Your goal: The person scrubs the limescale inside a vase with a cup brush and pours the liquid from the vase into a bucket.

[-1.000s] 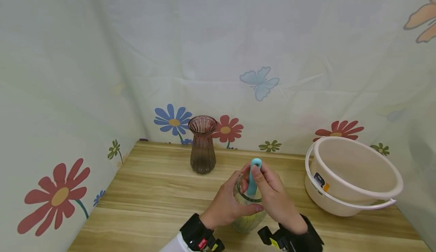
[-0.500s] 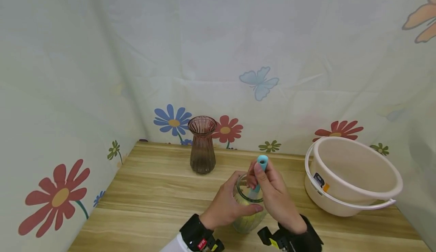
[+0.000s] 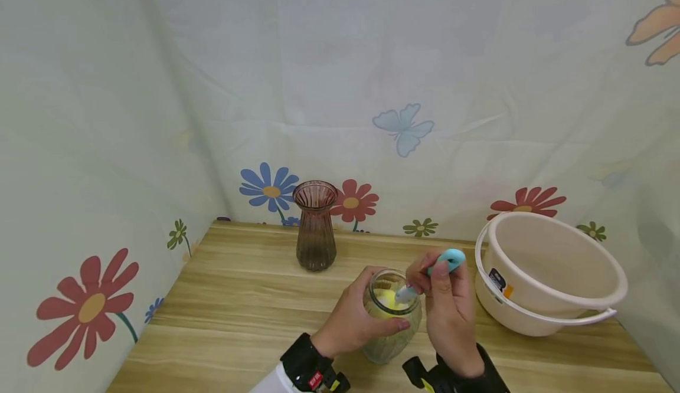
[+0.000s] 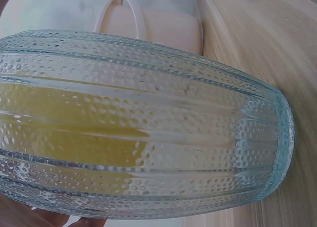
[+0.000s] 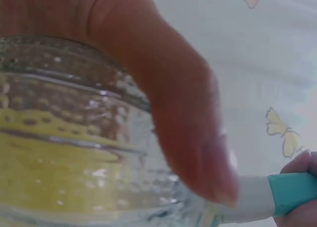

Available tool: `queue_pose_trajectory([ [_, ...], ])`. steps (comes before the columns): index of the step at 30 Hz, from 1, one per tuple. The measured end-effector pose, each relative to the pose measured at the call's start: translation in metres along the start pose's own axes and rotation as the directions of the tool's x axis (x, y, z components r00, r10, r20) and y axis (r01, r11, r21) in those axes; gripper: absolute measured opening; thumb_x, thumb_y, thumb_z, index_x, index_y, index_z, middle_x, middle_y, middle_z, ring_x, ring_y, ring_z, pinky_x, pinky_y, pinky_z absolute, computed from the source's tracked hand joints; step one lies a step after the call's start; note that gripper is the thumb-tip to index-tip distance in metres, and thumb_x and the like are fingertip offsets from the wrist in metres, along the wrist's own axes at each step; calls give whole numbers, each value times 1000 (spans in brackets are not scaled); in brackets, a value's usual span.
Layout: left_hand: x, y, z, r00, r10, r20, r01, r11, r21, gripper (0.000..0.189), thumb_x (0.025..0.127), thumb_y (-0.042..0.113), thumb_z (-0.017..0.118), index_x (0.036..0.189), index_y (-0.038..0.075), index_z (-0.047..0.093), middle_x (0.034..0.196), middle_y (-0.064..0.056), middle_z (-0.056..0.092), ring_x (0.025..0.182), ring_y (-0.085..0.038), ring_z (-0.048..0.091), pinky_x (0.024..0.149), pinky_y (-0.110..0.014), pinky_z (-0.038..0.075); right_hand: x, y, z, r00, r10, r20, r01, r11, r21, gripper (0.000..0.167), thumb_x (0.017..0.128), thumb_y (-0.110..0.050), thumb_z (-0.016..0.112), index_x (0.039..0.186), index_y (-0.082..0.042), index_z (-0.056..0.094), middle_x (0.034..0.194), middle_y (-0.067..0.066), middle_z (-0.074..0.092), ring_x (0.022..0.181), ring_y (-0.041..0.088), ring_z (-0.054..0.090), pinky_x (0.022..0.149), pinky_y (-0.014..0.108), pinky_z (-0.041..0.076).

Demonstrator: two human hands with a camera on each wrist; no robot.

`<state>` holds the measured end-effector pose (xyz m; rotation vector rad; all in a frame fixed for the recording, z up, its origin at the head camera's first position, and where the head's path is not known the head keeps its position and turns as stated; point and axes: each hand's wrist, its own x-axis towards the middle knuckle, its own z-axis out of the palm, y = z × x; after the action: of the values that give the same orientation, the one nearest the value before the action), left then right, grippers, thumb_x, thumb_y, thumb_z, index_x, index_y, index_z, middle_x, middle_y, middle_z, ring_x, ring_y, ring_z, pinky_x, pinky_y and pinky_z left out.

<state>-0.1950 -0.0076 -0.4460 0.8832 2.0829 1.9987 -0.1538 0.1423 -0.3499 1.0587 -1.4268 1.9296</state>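
My left hand is wrapped round a clear glass vase, which stands on the wooden table. In my right hand I grip the turquoise handle of a sponge bottle brush, tilted over the right side of the rim. Its yellow sponge head is inside the vase, close below the mouth. Through the dimpled wall, the left wrist view shows the yellow sponge in the upper part. The right wrist view has my left thumb over the glass near the rim, beside the brush's white neck.
Behind and to the left stands a ribbed, purplish glass vase. A cream bucket with its handle hanging down is at the right, its inside partly seen. Floral cloth hangs behind the table.
My right hand has moved right and tilted the brush handle outward. The yellow sponge has come up towards the vase's mouth. My left hand keeps its hold on the vase.
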Motion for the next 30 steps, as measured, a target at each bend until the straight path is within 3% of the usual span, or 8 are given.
queue_pose_trajectory([
  [7, 0, 0, 0, 1000, 0, -4, 0, 1000, 6, 68, 83, 45, 85, 139, 31, 49, 129, 4, 64, 113, -12, 65, 95, -29, 57, 3, -8, 4, 987, -159, -35, 162, 978, 133, 22, 112, -1, 24, 109, 10, 43, 82, 9, 34, 70, 18, 35, 64, 34, 26],
  [12, 0, 0, 0, 1000, -2, 2, 2, 1000, 14, 68, 84, 47, 84, 140, 31, 49, 130, 5, 64, 114, -11, 64, 95, -29, 56, 6, -14, 8, 974, -219, -50, 224, 965, 139, 23, 112, -2, 26, 106, 12, 42, 79, 9, 34, 68, 16, 35, 62, 32, 26],
  [16, 0, -1, 0, 1000, 16, 2, -16, 1000, 15, 68, 84, 48, 83, 140, 31, 49, 130, 5, 64, 114, -12, 64, 95, -30, 57, 6, -14, 9, 974, -220, -51, 224, 968, 113, 23, 112, -1, 26, 105, 12, 43, 78, 8, 34, 68, 16, 36, 62, 31, 27],
  [23, 1, -1, 0, 1000, 15, 1, -15, 1000, 10, 69, 84, 49, 83, 140, 30, 48, 129, 4, 64, 114, -12, 65, 96, -30, 57, 3, -7, 5, 987, -154, -57, 155, 988, 18, 21, 111, -1, 28, 105, 12, 43, 82, 9, 37, 69, 20, 36, 64, 35, 29],
  [30, 0, 0, 0, 1000, 9, 0, -9, 1000, -10, 69, 84, 47, 84, 140, 29, 49, 127, 3, 64, 112, -13, 66, 94, -30, 57, 1, -1, 2, 993, -116, -26, 114, 991, -77, 21, 111, 1, 28, 103, 16, 39, 80, 8, 34, 68, 18, 36, 62, 32, 28],
])
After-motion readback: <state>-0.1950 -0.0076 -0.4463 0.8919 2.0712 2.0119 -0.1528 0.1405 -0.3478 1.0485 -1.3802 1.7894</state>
